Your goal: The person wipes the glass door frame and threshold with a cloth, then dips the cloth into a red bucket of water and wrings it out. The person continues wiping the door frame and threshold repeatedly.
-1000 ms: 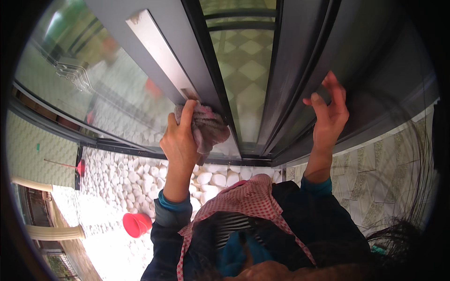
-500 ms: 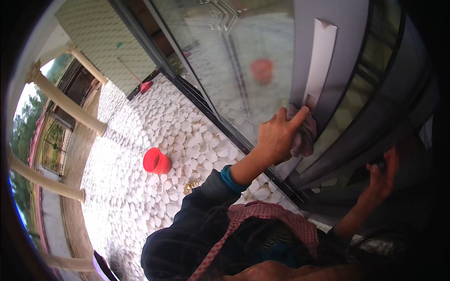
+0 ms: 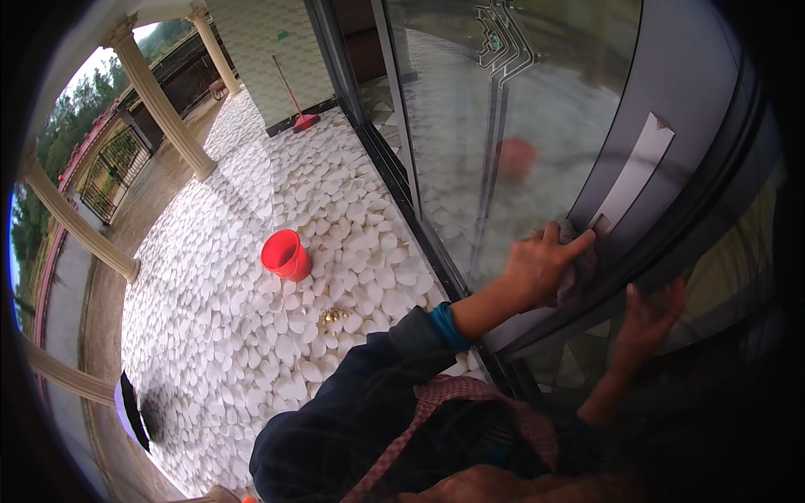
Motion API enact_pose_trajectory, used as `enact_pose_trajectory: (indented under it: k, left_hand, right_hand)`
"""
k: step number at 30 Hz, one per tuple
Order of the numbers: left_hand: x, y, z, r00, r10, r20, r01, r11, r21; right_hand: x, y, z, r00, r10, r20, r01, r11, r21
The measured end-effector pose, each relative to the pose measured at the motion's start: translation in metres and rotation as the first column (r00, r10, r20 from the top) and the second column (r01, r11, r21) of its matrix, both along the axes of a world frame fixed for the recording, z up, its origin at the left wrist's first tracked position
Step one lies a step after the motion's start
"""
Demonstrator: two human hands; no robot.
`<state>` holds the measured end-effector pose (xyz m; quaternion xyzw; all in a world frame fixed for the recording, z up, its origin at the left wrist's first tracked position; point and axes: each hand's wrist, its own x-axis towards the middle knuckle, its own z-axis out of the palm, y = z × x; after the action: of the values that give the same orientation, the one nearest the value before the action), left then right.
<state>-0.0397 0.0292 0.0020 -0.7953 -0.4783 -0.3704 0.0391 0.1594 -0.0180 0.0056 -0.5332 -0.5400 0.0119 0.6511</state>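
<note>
My left hand is closed on a crumpled greyish cloth, pressing it against the grey door frame. Its index finger reaches to the lower end of a long pale handle plate on that frame. Left of the frame is the glass door panel, with decorative lines and a blurred red reflection. My right hand is raised in the dim area below the frame's lower edge, fingers apart and holding nothing that I can see.
A red bucket stands on the pale pebble-patterned floor, with small gold-coloured items nearby. A red broom leans at the tiled wall. Columns line the left side. A dark door track edges the floor.
The view has swung, so the door and bucket sit differently in it. My left hand keeps the cloth at the handle plate's lower end. My right hand appears closer to the frame.
</note>
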Motion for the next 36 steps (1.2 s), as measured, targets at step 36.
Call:
enact_pose_trajectory:
  k: [36]
  left_hand:
    - [-0.109,0.105,-0.004,0.983,0.17,-0.072,-0.167,0.984,0.055]
  right_hand:
    - [-0.111,0.148,-0.012,0.885,0.445,0.133,-0.427,0.893,-0.144]
